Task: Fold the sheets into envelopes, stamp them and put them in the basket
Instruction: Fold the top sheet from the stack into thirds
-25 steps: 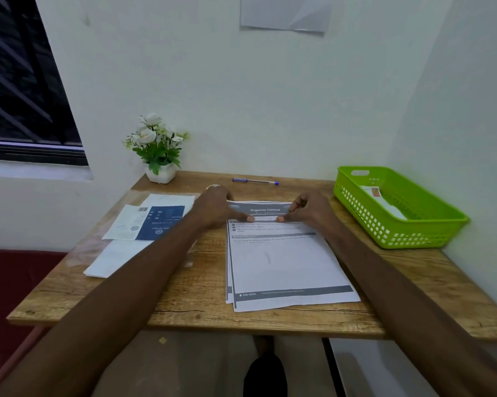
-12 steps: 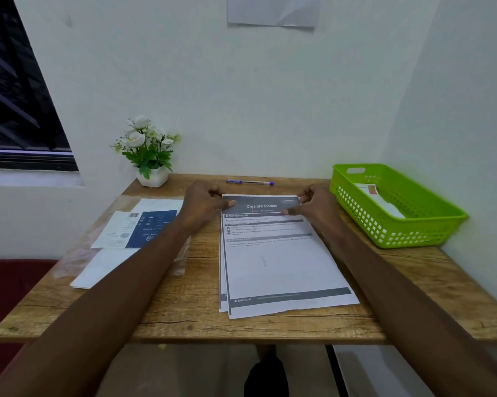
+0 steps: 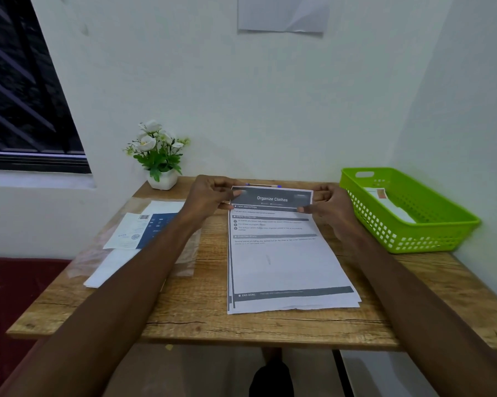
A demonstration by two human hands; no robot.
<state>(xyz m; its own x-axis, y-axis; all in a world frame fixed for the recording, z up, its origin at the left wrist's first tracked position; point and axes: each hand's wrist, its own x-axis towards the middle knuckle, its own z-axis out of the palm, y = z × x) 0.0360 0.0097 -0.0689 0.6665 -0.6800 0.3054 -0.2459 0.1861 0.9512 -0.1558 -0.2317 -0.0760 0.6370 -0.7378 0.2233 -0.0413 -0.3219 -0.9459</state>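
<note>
Lime-green lattice basket (image 3: pixel 430 233), grey-banded white sheet (image 3: pixel 284 262), wood-grain table (image 3: pixel 184 310).

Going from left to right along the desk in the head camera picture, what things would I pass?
Blue-and-white leaflet → flower pot → left hand → top sheet → right hand → green basket.

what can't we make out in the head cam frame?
- Sheet count in the stack: edges too fine.
- Body text on the top sheet: blurred.
- Pen: mostly behind the lifted sheet.
- Item in the basket: too small to identify.
- Blue leaflet: partly covered by the left forearm.
</note>
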